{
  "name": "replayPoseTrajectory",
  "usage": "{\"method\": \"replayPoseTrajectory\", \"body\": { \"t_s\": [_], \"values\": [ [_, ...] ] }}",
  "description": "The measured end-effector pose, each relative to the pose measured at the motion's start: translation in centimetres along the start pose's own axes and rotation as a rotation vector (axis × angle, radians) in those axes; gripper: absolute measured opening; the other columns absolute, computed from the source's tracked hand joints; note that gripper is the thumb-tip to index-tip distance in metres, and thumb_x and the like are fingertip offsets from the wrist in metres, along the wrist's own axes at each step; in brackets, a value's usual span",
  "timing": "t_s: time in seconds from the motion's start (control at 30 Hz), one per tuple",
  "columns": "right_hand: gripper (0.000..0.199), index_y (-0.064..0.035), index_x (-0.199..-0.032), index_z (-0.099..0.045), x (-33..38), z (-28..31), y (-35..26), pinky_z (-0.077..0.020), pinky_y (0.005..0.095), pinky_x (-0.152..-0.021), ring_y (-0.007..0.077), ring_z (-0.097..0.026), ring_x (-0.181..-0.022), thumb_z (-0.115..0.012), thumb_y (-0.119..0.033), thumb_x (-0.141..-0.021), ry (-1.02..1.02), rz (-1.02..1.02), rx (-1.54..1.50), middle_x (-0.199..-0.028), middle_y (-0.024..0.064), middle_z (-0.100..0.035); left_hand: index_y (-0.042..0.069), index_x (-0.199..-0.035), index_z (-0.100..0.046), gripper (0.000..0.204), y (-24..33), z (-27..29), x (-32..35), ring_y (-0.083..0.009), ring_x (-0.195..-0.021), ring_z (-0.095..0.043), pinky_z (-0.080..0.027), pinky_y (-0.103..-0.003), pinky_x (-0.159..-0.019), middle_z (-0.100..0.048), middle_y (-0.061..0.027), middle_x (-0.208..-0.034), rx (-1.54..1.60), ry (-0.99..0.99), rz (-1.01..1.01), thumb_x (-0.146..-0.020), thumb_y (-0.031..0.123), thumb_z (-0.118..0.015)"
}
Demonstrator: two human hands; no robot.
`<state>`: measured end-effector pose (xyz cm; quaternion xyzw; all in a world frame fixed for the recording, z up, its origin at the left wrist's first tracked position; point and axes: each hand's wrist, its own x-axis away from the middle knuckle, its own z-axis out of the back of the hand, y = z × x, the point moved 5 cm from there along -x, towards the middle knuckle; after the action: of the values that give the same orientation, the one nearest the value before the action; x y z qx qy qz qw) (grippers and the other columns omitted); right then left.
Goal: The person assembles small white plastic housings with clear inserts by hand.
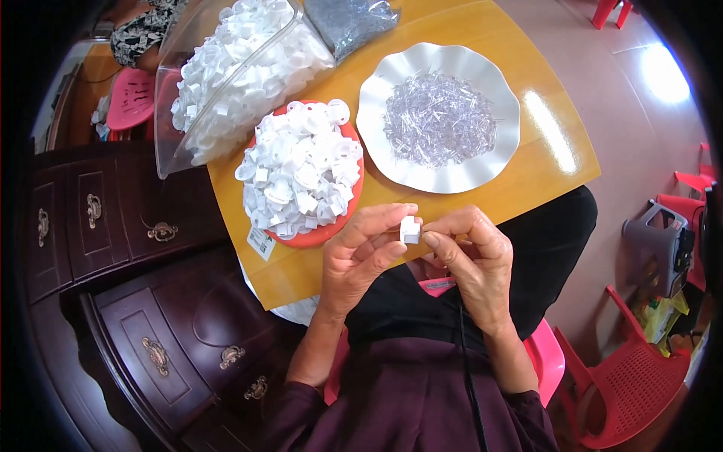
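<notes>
A small white boxy plastic part [410, 230] is held up just beyond the near edge of the table, over my lap. My left hand [355, 260] pinches it between thumb and forefinger. Close on its right side, my right hand [476, 264] has thumb and forefinger pressed together; whatever they hold is too small to make out. Beyond my left hand, similar white parts [301, 169] are heaped on a red-orange round tray [352, 197]. Farther right stands a white wavy-rimmed dish [444, 178] with many thin clear plastic pieces [439, 119] in it.
A clear bin [170, 151] full of white parts leans at the far left of the yellow table [550, 68]. Next to it lies a grey plastic bag [350, 26]. Dark wooden drawers [143, 331] stand on the left. A red chair [636, 384] stands at right.
</notes>
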<state>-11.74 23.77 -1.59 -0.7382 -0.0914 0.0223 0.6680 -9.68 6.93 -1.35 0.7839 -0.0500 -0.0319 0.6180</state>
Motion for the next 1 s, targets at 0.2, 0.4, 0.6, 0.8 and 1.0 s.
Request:
{"method": "replayPoseTrajectory", "body": {
  "t_s": [0.2,0.4,0.6,0.8,1.0],
  "values": [
    [0.010,-0.0021,-0.094,-0.066,0.1,0.6,1.1,-0.0405,0.0163,-0.051,0.0018,-0.051,-0.057,-0.071,-0.010,-0.093,0.020,-0.358,-0.464,-0.075,-0.0026,-0.063,-0.001,-0.129,-0.061,0.041,0.8,-1.3,-0.6,-0.0181,-0.113,-0.061,-0.053,-0.029,-0.094,-0.058,-0.0122,-0.129,-0.085,0.042,-0.008,-0.088,-0.005,-0.069],
    [0.008,-0.0009,-0.093,-0.066,0.1,1.2,1.3,-0.0407,0.0164,-0.051,0.0025,-0.053,-0.058,-0.071,-0.007,-0.092,-0.026,-0.297,-0.450,-0.075,-0.0004,-0.064,0.000,-0.121,-0.067,0.037,1.2,-1.9,-0.8,-0.0142,-0.101,-0.062,-0.053,-0.027,-0.084,-0.062,-0.0110,-0.123,-0.258,0.007,-0.063,-0.085,-0.005,-0.072],
    [0.006,0.0008,-0.092,-0.067,0.5,1.4,0.8,-0.0445,0.0173,-0.052,0.0035,-0.057,-0.060,-0.071,-0.003,-0.091,0.030,-0.231,-0.366,-0.077,0.0016,-0.066,0.000,-0.119,-0.068,0.035,0.9,-2.2,-0.8,-0.0156,-0.105,-0.063,-0.054,-0.027,-0.087,-0.062,-0.0117,-0.122,-0.284,-0.007,-0.063,-0.085,-0.004,-0.073],
    [0.008,0.0003,-0.094,-0.068,-1.1,1.0,-0.1,-0.0438,0.0193,-0.051,0.0026,-0.055,-0.059,-0.071,-0.006,-0.091,-0.022,-0.233,-0.267,-0.079,0.0014,-0.067,-0.002,-0.119,-0.066,0.034,2.7,-1.3,-2.6,-0.0171,-0.104,-0.065,-0.056,-0.028,-0.086,-0.063,-0.0121,-0.120,-0.225,-0.060,-0.051,-0.086,-0.007,-0.069],
    [0.019,-0.0133,-0.092,-0.069,-3.7,1.6,-3.5,-0.0499,0.0324,-0.065,0.0216,-0.059,-0.079,-0.077,-0.012,-0.075,0.260,0.489,0.964,-0.085,0.0002,-0.063,-0.002,-0.117,-0.066,0.029,12.1,3.6,-8.0,-0.0155,-0.096,-0.066,-0.055,-0.027,-0.083,-0.066,-0.0094,-0.115,-0.887,0.177,-0.532,-0.089,-0.003,-0.064]
  ]
}}
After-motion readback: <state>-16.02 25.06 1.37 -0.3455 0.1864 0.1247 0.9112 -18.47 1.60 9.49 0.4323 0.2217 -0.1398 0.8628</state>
